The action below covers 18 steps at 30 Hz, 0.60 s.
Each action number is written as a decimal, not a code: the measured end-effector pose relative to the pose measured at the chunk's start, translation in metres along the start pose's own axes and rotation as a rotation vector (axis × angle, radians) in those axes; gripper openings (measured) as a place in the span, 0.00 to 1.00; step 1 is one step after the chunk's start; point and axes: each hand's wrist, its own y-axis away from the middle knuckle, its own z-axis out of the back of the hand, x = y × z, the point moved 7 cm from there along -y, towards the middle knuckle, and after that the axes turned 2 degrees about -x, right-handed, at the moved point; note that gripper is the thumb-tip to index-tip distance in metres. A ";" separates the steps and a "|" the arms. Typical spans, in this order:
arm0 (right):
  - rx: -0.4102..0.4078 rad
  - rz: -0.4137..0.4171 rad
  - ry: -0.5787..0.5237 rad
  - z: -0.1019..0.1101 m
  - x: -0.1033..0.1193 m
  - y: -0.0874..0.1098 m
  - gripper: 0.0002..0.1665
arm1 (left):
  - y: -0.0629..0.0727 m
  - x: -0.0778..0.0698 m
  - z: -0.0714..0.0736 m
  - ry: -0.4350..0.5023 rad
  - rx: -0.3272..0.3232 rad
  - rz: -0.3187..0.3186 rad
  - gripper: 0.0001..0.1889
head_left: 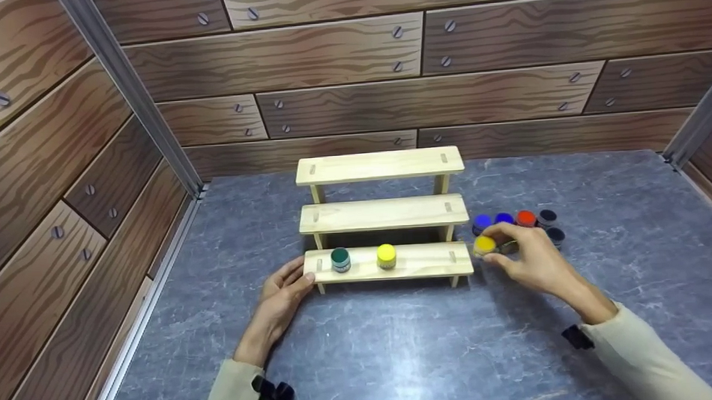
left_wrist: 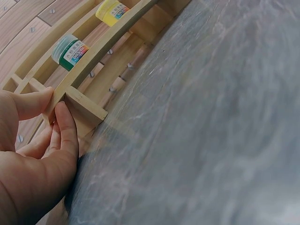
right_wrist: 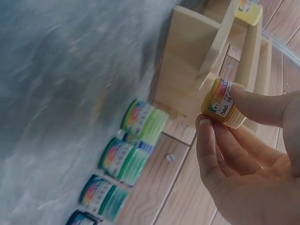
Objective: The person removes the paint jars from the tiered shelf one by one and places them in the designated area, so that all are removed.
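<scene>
Grey marbled tabletop [head_left: 368,344], wood-plank wall [head_left: 349,50] behind, 3-tier rack [head_left: 383,214] mid-table.
R hand [head_left: 533,258] pinches dark-yellow jar [head_left: 484,245] btwn thumb & fingertips, just R of bottom step [head_left: 419,266]; L hand [head_left: 283,296] grips that step's L end, nr green jar [head_left: 340,260]; lighter yellow jar [head_left: 387,256] stands mid-step.

Passable in front of the stepped shelf [head_left: 387,215], between left hand [head_left: 283,294] and right hand [head_left: 533,261], and above both upper steps [head_left: 380,165]. Blocked on lowest step [head_left: 422,262], leftward, by left hand and dark-green jar [head_left: 340,260]; behind right hand, by clustered jars [head_left: 525,218].
</scene>
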 end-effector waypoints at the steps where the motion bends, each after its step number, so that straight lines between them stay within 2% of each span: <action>1: 0.000 -0.001 0.003 0.000 -0.002 0.002 0.21 | 0.000 0.000 0.000 0.001 0.001 -0.001 0.32; 11: 0.003 -0.031 -0.008 0.000 -0.024 0.013 0.21 | 0.000 0.000 0.001 -0.003 0.008 -0.001 0.34; 18: -0.006 -0.044 0.027 0.002 -0.033 0.017 0.21 | 0.001 -0.001 0.000 -0.010 0.015 0.009 0.35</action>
